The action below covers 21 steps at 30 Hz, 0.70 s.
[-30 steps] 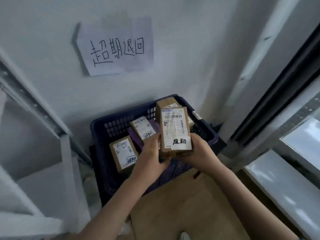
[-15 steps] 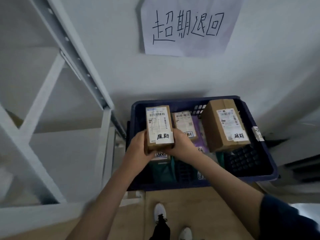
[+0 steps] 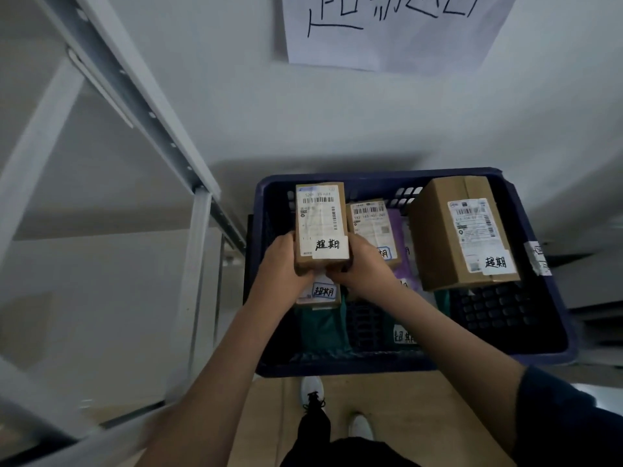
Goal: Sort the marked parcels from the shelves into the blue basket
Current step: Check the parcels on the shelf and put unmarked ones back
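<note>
Both hands hold one small cardboard parcel (image 3: pixel 320 227) over the far-left part of the blue basket (image 3: pixel 539 357). The left hand (image 3: pixel 281 264) grips its near-left edge and the right hand (image 3: pixel 365 264) grips its near-right edge; the fingers of both are curled under the near end, clamped on the parcel. The parcel's top face carries a shipping label with barcodes and a white sticker with black handwritten characters at the near end.

Basket contents: a second small parcel (image 3: pixel 371 227) with a barcode label lies just to the right of the held one, partly hidden by the right hand. A larger cardboard box (image 3: pixel 463 234) sits at the far right, tilted, with a label and a handwritten white sticker at its near-right corner. A purple packet (image 3: pixel 399 251) shows between the second parcel and the large box. Another marked parcel (image 3: pixel 322 293) lies beneath the hands, resting on a green packet (image 3: pixel 323 326). The near-right basket floor is bare grid.

The basket stands on the floor against a white wall. A paper sign (image 3: pixel 387 28) with handwritten characters hangs on the wall above it, cut off at the frame's top. White metal shelves (image 3: pixel 199 230) stand to the left. A white shoe (image 3: pixel 312 389) shows at the near edge of the basket.
</note>
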{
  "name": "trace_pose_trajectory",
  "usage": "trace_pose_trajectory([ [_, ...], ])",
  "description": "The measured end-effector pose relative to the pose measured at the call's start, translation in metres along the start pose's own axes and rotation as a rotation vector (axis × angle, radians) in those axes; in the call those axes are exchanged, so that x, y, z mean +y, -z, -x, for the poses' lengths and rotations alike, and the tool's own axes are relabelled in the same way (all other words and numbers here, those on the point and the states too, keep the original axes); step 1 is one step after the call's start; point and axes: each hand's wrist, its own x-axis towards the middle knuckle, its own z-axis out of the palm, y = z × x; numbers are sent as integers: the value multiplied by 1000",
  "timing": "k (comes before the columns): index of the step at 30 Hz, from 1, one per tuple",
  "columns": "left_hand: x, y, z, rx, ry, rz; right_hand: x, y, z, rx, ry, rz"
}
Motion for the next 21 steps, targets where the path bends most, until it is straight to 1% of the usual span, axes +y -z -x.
trace_pose_trajectory([
  [2,1,2,4,0,6,22,0,6,1,-21,7,16],
  [4,1,6,11,0,-23,-13,-2,18,5,-20,32,58],
  [8,19,24,33,-51,-136,-249,-6,53,23,5,109,319],
  [10,35,31,43,-29,-179,-346,-9,68,34,36,130,402],
  [16,60,34,71,13,-174,-477,-18,90,73,88,205,429],
  [21,70,30,102,119,-118,-553,-19,92,104,105,286,456],
])
